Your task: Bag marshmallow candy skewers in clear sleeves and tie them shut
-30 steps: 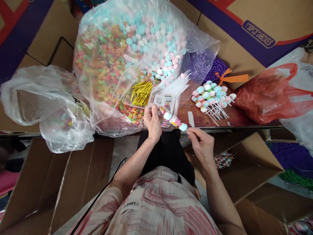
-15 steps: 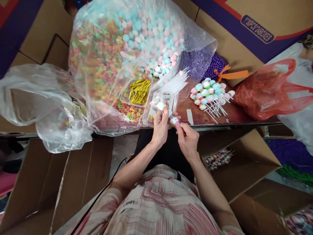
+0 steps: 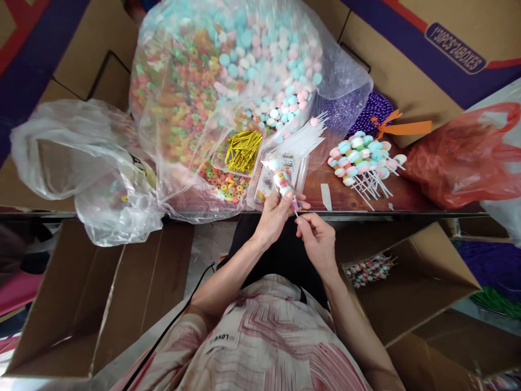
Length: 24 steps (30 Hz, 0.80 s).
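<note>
My left hand is closed round a candy skewer in a clear printed wrapper, its coloured sweets showing above my thumb. The skewer's white stick points down toward me, and my right hand pinches its lower end between thumb and fingertips. Just beyond my hands lies a clear plastic tray with printed wrappers and white sticks. Left of it, gold twist ties fill a smaller tray. Unwrapped candy skewers are piled at the right.
A large clear bag of ring and round candies covers the back left. Purple beads and a red plastic bag are at the right. Open cardboard boxes stand below the table edge, one holding wrapped skewers.
My right hand has slid down from the wrapper's lower part onto the stick. More of the wrapped sweets shows above my left hand. The view has shifted slightly left.
</note>
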{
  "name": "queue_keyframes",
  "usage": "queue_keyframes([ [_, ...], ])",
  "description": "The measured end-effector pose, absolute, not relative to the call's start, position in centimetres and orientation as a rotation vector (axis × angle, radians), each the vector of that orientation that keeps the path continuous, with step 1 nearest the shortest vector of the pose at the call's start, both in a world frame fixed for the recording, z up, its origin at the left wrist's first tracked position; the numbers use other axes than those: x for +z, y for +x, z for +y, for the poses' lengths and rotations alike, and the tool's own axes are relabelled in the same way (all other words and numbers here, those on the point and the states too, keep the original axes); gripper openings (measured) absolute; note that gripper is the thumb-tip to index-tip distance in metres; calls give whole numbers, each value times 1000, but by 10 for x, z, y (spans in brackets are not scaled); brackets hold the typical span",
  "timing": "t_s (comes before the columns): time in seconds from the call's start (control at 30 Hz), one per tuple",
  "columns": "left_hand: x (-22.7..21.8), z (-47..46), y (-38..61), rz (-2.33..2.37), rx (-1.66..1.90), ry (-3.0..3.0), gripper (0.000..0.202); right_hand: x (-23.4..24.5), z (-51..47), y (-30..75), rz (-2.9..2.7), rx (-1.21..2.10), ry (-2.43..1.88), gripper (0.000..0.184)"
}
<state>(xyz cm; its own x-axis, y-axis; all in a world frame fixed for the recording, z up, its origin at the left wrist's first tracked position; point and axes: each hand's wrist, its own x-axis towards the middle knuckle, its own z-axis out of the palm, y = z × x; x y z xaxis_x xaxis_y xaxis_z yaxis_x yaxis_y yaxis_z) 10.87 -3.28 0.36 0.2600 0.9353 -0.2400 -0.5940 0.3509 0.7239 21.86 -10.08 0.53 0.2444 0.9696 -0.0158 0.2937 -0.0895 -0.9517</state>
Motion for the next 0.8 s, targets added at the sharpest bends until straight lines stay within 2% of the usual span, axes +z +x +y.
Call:
queue_keyframes([
  [0.13,0,-36,105,752,1108,509,40,3,-93,203,-1211,882,-1563,27],
  [0.47,10,-30,88,818,1286,649,42,13,-66,185,-1210,1011,-1431,34],
  [0.6,14,-31,65,759,1201,654,43,17,-50,166,-967,1360,-1250,49],
  [0.67,19,-30,47,704,1175,618,41,21,-42,156,-872,1595,-1133,48],
  [0.73,24,-27,28,678,1197,573,39,28,-34,151,-1000,1759,-1079,45],
  [0.8,28,-24,12,668,1294,512,35,35,-21,149,-1349,1737,-1127,45],
])
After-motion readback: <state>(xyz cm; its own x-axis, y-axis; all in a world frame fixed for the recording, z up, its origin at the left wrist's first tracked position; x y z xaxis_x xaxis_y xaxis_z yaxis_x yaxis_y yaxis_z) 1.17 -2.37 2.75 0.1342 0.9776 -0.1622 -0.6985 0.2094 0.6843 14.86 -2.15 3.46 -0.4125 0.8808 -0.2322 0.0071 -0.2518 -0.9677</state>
